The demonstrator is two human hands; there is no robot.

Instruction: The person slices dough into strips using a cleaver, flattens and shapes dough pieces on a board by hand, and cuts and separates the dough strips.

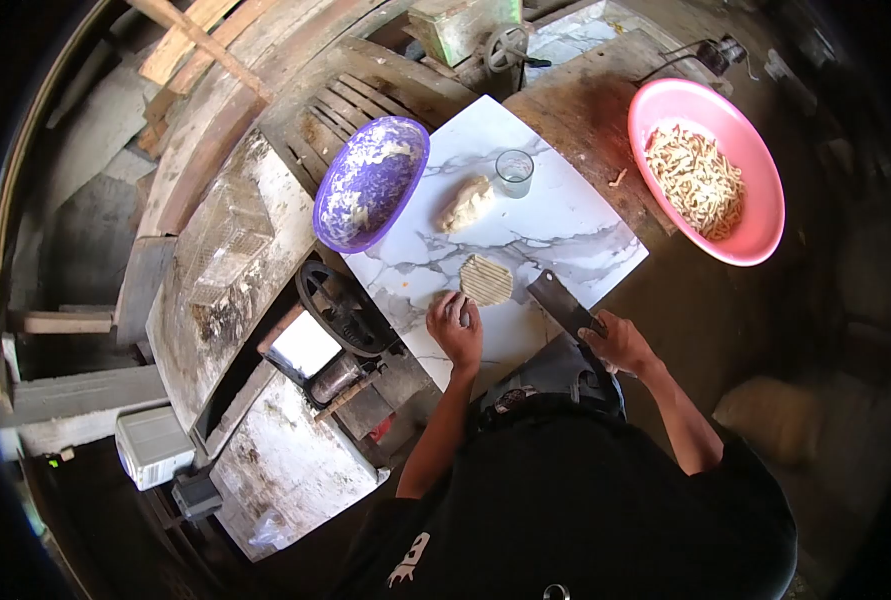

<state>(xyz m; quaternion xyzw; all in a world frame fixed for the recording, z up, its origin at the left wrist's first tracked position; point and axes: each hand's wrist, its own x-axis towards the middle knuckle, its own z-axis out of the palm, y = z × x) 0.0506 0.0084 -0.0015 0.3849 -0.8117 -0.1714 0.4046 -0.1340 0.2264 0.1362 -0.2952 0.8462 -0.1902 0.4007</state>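
Note:
In the head view, my right hand (622, 343) grips the handle of a cleaver (559, 301), whose broad dark blade lies over the right side of the marble-patterned board (585, 235). A flat piece of dough (486, 280), scored with parallel ridges, rests on the board left of the blade. Beside its lower left edge is my left hand (455, 328), fingers curled inward; what they hold, if anything, I cannot make out. Farther up the board sit a lump of dough (467, 204) and a clear drinking glass (514, 174).
A purple basin (405, 200) smeared with dough stands at the board's upper left. To the right, a pink basin (765, 190) holds many small dough strips. A dark handwheel (337, 308) and metal roller (337, 378) are at the lower left, near a stained white tabletop (285, 460).

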